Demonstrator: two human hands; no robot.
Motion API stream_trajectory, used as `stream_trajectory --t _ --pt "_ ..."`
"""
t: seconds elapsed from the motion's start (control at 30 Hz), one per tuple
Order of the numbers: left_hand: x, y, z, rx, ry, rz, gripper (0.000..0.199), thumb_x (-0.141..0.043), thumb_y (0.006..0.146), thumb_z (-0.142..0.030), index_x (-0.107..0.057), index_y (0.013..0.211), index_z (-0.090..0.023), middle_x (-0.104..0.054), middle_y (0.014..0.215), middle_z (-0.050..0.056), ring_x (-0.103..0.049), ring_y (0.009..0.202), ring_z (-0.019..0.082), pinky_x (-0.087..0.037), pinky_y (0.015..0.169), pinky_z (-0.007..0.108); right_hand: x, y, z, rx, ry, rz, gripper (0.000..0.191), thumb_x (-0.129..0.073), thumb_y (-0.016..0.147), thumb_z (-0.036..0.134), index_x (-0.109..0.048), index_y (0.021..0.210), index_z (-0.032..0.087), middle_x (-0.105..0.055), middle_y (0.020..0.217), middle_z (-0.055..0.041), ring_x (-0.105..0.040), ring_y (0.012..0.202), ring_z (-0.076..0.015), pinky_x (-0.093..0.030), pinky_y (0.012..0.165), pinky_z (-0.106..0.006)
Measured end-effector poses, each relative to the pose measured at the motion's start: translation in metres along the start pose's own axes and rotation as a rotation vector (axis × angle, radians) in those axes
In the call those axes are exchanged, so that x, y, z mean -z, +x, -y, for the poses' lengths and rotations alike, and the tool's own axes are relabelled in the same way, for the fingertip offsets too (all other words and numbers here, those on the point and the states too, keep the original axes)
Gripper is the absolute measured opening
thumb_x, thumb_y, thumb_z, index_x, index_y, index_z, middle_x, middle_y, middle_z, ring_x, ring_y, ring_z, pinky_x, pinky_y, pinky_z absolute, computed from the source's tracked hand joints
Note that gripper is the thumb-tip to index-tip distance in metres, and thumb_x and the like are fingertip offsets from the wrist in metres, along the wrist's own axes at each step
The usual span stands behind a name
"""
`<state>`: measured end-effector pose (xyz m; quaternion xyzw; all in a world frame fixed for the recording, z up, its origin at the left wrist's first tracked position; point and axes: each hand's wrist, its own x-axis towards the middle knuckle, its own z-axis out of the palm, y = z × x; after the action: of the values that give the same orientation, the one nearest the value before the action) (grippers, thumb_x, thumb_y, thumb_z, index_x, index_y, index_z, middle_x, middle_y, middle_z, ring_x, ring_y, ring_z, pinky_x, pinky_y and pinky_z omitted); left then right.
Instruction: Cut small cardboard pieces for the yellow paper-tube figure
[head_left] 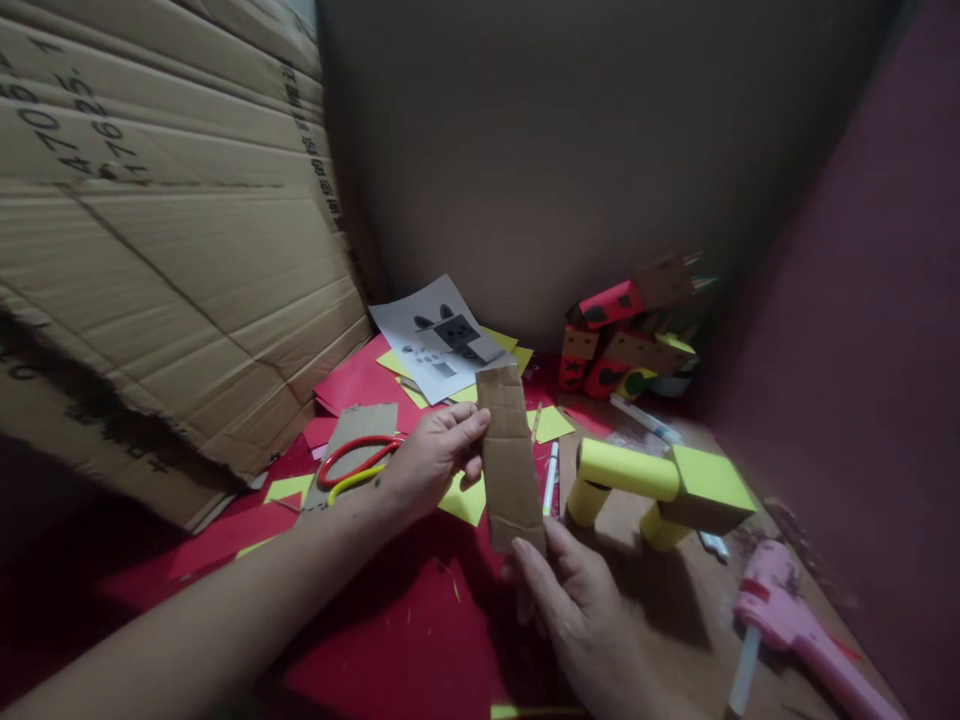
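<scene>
A narrow brown cardboard strip [511, 465] with crosswise creases is held up between both hands. My left hand [435, 460] pinches its left edge near the upper part. At the bottom end, my right hand [566, 590] grips the strip between thumb and fingers. Left of my left hand lie scissors [356, 465] with red and yellow handles, on a piece of grey-brown cardboard [367, 425]. To the right stands an animal-like figure [630, 470] of yellow paper tubes with a yellow-covered box as its head.
A pink glue gun [780, 605] with a glue stick lies at the right. Printed paper [439, 345] and yellow scraps [553, 424] lie on the red surface [405, 620]. Red and brown cardboard boxes [619, 340] are piled behind; a large cardboard sheet [172, 240] rises at the left.
</scene>
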<state>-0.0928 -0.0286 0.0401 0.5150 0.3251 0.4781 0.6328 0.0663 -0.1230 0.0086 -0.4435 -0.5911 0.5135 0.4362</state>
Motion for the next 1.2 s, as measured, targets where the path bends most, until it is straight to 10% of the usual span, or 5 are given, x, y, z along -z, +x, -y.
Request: stream_trajectory --t 0.4,0.7,1.2 --pt "0.009 -0.007 -0.001 0.204 -0.016 0.138 0.032 -0.070 0.070 -0.041 -0.065 0.066 -0.010 -0.058 0.056 0.002 -0.042 0.037 0.005 -0.029 0.036 0.018 0.007 -0.004 -0.009 0.036 -0.071 0.080 0.032 -0.044 0.091 0.042 -0.052 0.073 0.017 -0.047 0.053 0.0042 -0.043 0.046 -0.0075 -0.033 0.045 -0.019" --pt "0.003 -0.011 -0.002 0.221 0.003 0.118 0.024 -0.070 0.069 -0.031 -0.065 0.080 -0.011 -0.060 0.063 0.003 -0.046 0.045 0.007 -0.031 0.037 0.017 0.008 0.003 -0.005 -0.205 0.298 0.101 0.035 -0.053 0.084 0.049 -0.052 0.073 0.015 -0.059 0.054 0.0013 -0.043 0.033 -0.0044 -0.030 0.032 -0.014" --pt "-0.005 -0.019 -0.001 0.156 0.196 0.178 0.017 -0.066 0.074 -0.027 -0.066 0.072 -0.010 -0.060 0.059 0.001 -0.045 0.047 0.007 -0.032 0.043 0.018 0.010 0.007 -0.010 -0.200 0.329 0.080 0.031 -0.058 0.082 0.044 -0.055 0.090 0.014 -0.060 0.046 0.0013 -0.045 0.030 -0.0054 -0.035 0.031 -0.013"
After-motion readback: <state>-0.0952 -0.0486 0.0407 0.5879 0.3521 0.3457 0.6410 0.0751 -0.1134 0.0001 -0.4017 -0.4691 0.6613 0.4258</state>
